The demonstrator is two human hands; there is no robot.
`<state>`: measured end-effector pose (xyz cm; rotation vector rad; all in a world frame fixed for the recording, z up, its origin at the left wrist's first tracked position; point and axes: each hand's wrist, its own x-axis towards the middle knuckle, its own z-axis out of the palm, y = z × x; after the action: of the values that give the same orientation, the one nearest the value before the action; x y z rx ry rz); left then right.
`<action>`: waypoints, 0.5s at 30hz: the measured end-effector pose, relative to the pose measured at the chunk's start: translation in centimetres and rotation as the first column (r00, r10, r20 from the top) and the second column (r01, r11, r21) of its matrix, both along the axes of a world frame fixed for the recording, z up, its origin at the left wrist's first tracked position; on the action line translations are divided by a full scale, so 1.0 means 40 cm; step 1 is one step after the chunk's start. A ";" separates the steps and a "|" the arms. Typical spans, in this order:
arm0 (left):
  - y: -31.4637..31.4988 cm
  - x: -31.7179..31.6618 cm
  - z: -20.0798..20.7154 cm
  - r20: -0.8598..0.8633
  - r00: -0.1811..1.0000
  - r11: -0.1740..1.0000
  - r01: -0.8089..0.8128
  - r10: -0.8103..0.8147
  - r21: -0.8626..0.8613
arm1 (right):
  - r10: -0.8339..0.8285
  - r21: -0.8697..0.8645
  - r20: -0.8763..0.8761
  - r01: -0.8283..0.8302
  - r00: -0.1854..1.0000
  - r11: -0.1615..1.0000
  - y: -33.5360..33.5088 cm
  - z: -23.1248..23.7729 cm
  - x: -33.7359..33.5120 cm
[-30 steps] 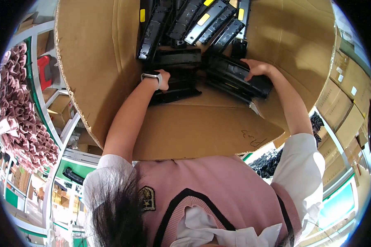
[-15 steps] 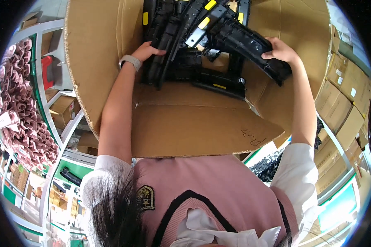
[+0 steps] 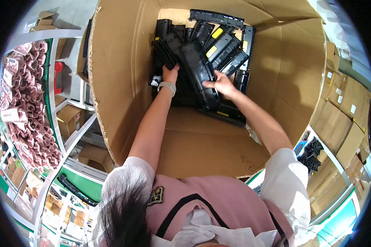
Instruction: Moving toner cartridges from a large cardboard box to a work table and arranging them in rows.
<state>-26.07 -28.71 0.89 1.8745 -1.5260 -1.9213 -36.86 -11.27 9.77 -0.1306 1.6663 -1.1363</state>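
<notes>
Inside a large open cardboard box [image 3: 121, 78] lie several long black plastic parts, like cartridge housings, some with yellow labels. My right hand [image 3: 222, 84] is closed on the edge of one broad black housing [image 3: 197, 61], which slants across the middle of the pile. To its left, my left hand [image 3: 170, 75] is closed around the lower end of a narrower black housing [image 3: 165, 53]. Its fingers are partly hidden by the part. Another housing [image 3: 216, 17] lies crosswise against the far wall of the box, and a yellow-labelled one [image 3: 222, 46] rests right of the middle.
A near flap [image 3: 202, 152] of the box lies between my forearms. Left of the box, a rack holds many pink plastic parts [image 3: 27, 111]. Stacked cartons [image 3: 338, 99] stand at the right, with black parts [image 3: 311, 154] beside the box.
My right hand has moved left and inward with the black housing, from the right wall to the middle. My left hand has shifted right and down. More of the box's inside shows.
</notes>
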 end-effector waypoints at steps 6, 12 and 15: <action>0.024 -0.001 0.062 -0.118 0.993 0.994 -0.007 0.020 0.110 | -0.144 0.100 0.166 0.129 0.975 0.987 0.032 -0.062 0.055; 0.028 -0.023 0.073 -0.095 0.989 0.993 0.109 -0.114 -0.053 | -0.077 0.091 -0.058 0.082 0.995 0.992 0.065 -0.091 0.016; 0.017 -0.013 0.057 -0.040 0.978 0.975 0.200 -0.204 -0.096 | -0.082 0.094 -0.131 0.095 0.988 0.991 0.085 -0.078 -0.025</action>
<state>-26.57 -28.02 3.17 1.6805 -1.8188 -1.9221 -37.87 -7.86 6.66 -0.0668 1.8543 -1.1274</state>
